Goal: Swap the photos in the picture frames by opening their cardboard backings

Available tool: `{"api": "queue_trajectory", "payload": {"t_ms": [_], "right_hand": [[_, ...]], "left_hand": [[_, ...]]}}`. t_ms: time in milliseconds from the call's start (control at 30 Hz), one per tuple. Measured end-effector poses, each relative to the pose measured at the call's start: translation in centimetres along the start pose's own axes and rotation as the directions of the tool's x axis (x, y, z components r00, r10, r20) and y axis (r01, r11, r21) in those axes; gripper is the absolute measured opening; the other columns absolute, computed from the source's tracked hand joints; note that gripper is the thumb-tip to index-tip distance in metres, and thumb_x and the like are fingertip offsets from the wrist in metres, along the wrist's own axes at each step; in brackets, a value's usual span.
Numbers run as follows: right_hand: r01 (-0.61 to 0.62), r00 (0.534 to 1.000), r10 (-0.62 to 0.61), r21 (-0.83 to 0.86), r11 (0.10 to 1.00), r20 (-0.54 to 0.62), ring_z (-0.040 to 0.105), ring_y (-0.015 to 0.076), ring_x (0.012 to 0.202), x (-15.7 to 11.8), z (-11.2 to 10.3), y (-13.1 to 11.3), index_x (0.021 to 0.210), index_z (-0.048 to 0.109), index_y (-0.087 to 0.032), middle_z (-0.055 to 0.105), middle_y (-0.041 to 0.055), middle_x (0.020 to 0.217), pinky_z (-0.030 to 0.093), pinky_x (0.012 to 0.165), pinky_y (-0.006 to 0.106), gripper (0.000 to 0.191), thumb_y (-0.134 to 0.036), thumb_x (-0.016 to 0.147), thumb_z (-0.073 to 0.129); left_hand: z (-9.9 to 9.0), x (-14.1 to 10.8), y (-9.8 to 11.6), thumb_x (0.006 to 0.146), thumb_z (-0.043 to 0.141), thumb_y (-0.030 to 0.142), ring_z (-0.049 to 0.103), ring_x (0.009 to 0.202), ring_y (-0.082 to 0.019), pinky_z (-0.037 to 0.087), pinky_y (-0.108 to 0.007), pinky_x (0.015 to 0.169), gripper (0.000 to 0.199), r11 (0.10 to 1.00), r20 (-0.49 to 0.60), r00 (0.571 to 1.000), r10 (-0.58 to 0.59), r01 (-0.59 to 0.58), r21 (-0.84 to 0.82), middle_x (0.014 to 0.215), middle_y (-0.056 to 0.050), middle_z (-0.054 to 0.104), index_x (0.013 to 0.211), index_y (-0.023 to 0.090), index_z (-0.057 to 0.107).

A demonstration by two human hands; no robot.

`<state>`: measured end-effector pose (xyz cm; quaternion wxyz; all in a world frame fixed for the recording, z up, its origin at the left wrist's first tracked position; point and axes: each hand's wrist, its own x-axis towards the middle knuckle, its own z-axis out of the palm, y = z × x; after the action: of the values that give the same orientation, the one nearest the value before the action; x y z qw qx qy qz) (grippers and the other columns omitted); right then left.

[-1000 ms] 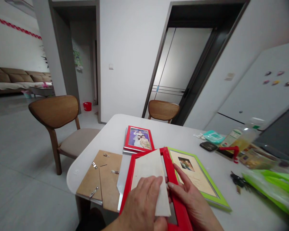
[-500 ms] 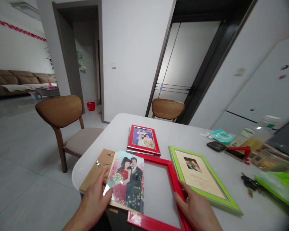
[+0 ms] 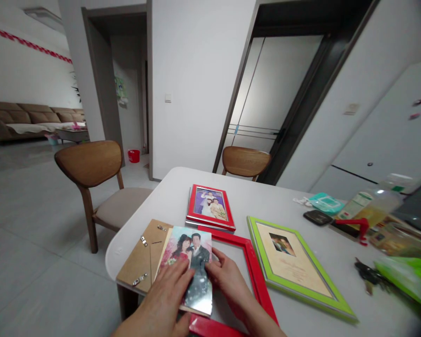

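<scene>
My left hand (image 3: pixel 166 292) lies palm down across the lower left of a glossy couple photo (image 3: pixel 200 255), its fingers stretched out. The fingers of my right hand (image 3: pixel 229 278) are closed at the photo's right edge. Beneath the photo are a cream sheet and a brown backing board (image 3: pixel 142 255) with metal clips. The photo overlaps the left side of an open red picture frame (image 3: pixel 256 271), which lies flat on the table. Behind it, another red-framed photo (image 3: pixel 210 206) rests on a further frame with a silvery edge.
A green picture frame (image 3: pixel 296 264) lies to the right on the white table (image 3: pixel 182 175). Beyond it are keys (image 3: pixel 368 274), a black wallet-like item (image 3: pixel 317 216), a wipes pack (image 3: pixel 325 202), a bottle (image 3: pixel 379 206) and a green bag (image 3: pixel 410 276). Two wooden chairs (image 3: pixel 91 164) (image 3: pixel 245 161) stand around.
My right hand has left the red frame's right side and moved left to the photo's edge. My left hand has shifted right, from the photo's left edge onto its surface.
</scene>
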<state>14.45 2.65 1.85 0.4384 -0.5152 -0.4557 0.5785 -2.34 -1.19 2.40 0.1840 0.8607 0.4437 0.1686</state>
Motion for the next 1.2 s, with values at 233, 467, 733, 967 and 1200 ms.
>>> {"api": "queue_trajectory", "payload": {"t_ms": [233, 467, 733, 967, 1200], "right_hand": [[0.129, 0.991, -0.132, 0.281, 0.951, -0.008, 0.054, 0.0099, 0.057, -1.9, 2.4, -4.0, 0.111, 0.047, -0.015, 0.062, 0.0045, 0.083, 0.041, 0.052, 0.021, 0.046, -0.038, 0.071, 0.054], [0.026, 0.972, 0.038, 0.268, 0.963, -0.232, 0.054, 0.0199, 0.094, -2.8, -0.2, -1.2, 0.122, 0.034, -0.017, 0.05, 0.0105, 0.115, 0.046, 0.071, 0.029, 0.058, -0.041, 0.072, 0.05], [-0.054, 0.951, 0.077, 0.086, 0.995, -0.3, 0.062, 0.0191, 0.071, -3.5, -6.9, -1.6, 0.117, 0.042, -0.013, 0.064, 0.0076, 0.092, 0.047, 0.058, 0.027, 0.051, -0.027, 0.068, 0.042], [-0.066, 0.952, 0.031, -0.104, 0.992, -0.305, 0.062, 0.0181, 0.061, -1.6, -7.8, -0.8, 0.111, 0.048, -0.011, 0.067, 0.0054, 0.076, 0.045, 0.054, 0.026, 0.048, -0.022, 0.065, 0.041], [-0.058, 0.961, -0.026, -0.296, 0.953, -0.274, 0.061, 0.0189, 0.064, -0.6, -7.5, -0.5, 0.113, 0.045, -0.01, 0.065, 0.0064, 0.079, 0.045, 0.057, 0.027, 0.049, -0.026, 0.068, 0.038]], "left_hand": [[0.0, 1.1, -0.2, 0.068, 0.038, 0.006, 0.027, 0.121, -0.023, 0.022, -0.041, 0.1, 0.057, 0.963, -0.412, 0.902, 0.131, -0.214, -0.163, 0.132, -0.006, 0.032, 0.125, 0.017, 0.035], [-0.7, 2.9, 4.9, 0.077, 0.044, 0.049, 0.056, 0.093, -0.027, 0.048, -0.035, 0.077, 0.049, 0.369, -0.28, 0.771, -0.572, -0.063, -0.927, 0.097, -0.009, 0.063, 0.108, 0.012, 0.053], [2.4, 3.6, 2.8, 0.07, 0.049, 0.023, 0.04, 0.113, -0.023, 0.034, -0.036, 0.094, 0.06, 0.545, -0.191, 0.919, -0.343, 0.029, -0.838, 0.124, -0.014, 0.041, 0.125, 0.009, 0.029], [1.7, 2.5, 1.5, 0.063, 0.054, 0.019, 0.029, 0.12, -0.024, 0.024, -0.038, 0.1, 0.059, 0.939, -0.003, 0.989, -0.147, 0.139, -0.316, 0.131, -0.014, 0.031, 0.12, 0.009, 0.04], [2.0, 2.5, 1.7, 0.061, 0.061, 0.023, 0.025, 0.121, -0.026, 0.025, -0.042, 0.098, 0.057, 0.988, 0.022, 0.998, -0.066, 0.069, -0.14, 0.131, -0.016, 0.031, 0.114, 0.01, 0.046]]}}
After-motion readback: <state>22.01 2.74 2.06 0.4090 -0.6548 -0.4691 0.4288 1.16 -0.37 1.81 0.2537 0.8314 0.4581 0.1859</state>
